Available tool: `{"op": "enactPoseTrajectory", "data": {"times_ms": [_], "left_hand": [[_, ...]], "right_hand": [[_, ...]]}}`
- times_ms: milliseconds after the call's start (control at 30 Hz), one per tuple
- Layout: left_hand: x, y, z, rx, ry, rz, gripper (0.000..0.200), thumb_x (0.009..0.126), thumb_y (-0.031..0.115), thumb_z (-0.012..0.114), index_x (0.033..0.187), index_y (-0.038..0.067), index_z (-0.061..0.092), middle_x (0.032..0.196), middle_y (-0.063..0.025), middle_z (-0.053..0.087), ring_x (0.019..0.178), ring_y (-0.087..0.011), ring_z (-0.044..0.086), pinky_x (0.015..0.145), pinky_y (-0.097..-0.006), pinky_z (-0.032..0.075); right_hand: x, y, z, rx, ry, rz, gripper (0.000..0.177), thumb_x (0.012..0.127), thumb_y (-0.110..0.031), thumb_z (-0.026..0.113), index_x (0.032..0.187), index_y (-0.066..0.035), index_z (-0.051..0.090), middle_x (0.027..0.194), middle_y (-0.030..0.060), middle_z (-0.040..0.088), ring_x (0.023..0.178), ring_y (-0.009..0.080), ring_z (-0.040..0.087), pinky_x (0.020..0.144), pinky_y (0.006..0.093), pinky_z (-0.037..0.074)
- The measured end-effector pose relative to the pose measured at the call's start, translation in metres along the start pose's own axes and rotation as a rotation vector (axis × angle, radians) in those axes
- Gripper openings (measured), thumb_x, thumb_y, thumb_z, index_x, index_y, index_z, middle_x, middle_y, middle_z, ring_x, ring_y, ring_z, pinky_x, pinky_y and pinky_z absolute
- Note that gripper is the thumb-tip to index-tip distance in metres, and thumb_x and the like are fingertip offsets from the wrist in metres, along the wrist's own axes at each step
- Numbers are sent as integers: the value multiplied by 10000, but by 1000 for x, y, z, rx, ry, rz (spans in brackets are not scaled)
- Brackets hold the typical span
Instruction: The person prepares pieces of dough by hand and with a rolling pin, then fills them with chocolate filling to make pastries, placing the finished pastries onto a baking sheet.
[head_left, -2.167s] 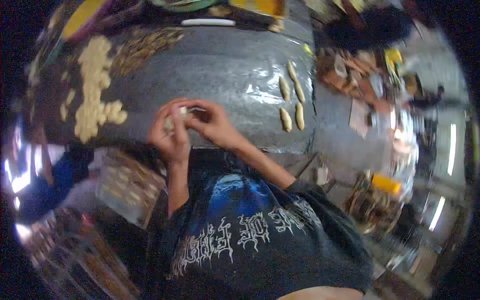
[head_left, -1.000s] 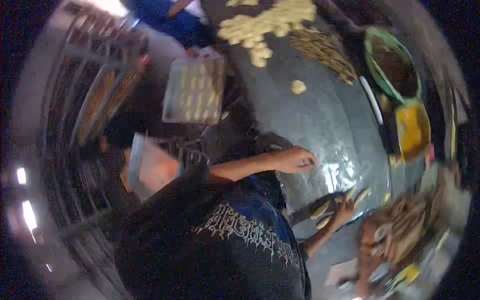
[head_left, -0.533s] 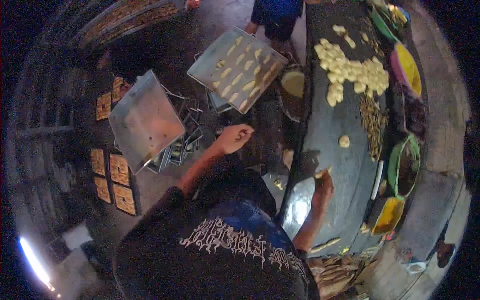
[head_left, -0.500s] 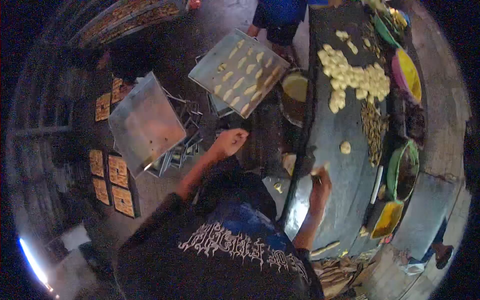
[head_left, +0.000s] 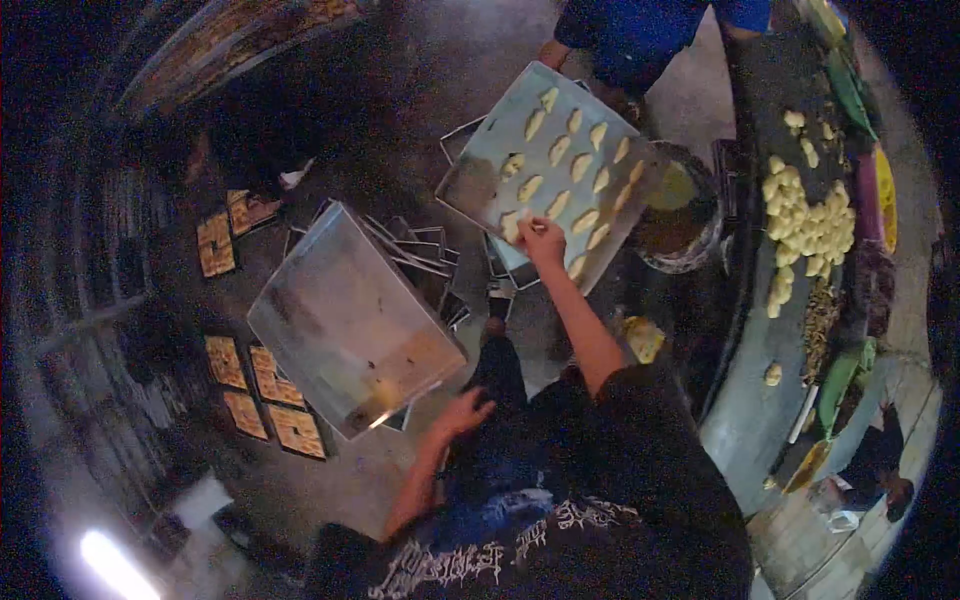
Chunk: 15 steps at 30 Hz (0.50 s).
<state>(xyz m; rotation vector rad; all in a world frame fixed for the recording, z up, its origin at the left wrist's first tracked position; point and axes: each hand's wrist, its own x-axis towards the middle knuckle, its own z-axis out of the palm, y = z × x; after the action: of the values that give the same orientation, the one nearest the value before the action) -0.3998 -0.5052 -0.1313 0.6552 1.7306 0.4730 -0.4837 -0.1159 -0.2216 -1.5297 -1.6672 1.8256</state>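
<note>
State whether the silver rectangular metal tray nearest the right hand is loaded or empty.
Loaded: rows of pale, elongated dough pieces lie across the tray.

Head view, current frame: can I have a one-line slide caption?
Right hand over shaped dough pieces on a metal tray; left hand near a second metal tray.

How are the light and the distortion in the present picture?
In the head view, the lamp glares white at lower left; there too, corners are black, the table looks bent, and the dough on the tray is grainy but distinguishable.
</note>
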Motion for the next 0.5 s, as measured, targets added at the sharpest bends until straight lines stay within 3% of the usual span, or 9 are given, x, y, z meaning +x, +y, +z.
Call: {"op": "enactPoseTrajectory", "data": {"times_ms": [33, 100, 200, 300, 433, 500], "left_hand": [[1, -12, 15, 62, -2, -18, 758, 941, 546, 608, 1485, 53, 420, 1461, -258, 486, 1317, -435, 507, 1085, -479, 437], [8, -27, 43, 177, -10, -46, 847, 932, 562, 607, 1559, 78, 307, 1573, -268, 343, 1394, -465, 413, 1122, -527, 391], [8, 25, 17, 259, -205, -303, 961, 918, 591, 603, 1614, 130, 127, 1641, -276, 148, 1451, -511, 282, 1121, -644, 323], [10, 9, 37, 260, -106, -263, 1006, 901, 623, 599, 1623, 164, 71, 1647, -278, 110, 1460, -519, 255, 1083, -725, 295], [12, -9, 41, 203, -31, -223, 1017, 890, 642, 597, 1625, 173, 73, 1654, -258, 120, 1457, -525, 258, 1096, -706, 293], [14, -14, 37, 150, -18, -190, 1023, 887, 648, 598, 1626, 175, 73, 1657, -252, 123, 1456, -526, 259, 1100, -704, 288]], "right_hand": [[28, 23, 26, -118, 72, -49, 468, 850, -276, 810, 1141, 51, 644, 883, 152, 729, 776, 213, 713, 701, 356, 594], [40, 8, 58, -312, 194, -161, 445, 825, -297, 813, 1066, 49, 667, 860, 176, 733, 777, 264, 723, 709, 392, 582], [66, 17, 96, -347, 311, -176, 429, 794, -327, 809, 978, 42, 687, 838, 205, 729, 789, 339, 724, 735, 439, 563], [84, 36, 121, -371, 365, -162, 402, 805, -330, 785, 944, 34, 685, 815, 220, 719, 806, 393, 715, 754, 464, 554], [68, 43, 124, -630, 268, -374, 355, 832, -312, 747, 942, 18, 677, 849, 240, 715, 823, 446, 695, 754, 485, 548], [66, 57, 129, -504, 260, -382, 356, 834, -310, 740, 963, 15, 671, 875, 241, 716, 835, 457, 690, 749, 494, 547]]}}
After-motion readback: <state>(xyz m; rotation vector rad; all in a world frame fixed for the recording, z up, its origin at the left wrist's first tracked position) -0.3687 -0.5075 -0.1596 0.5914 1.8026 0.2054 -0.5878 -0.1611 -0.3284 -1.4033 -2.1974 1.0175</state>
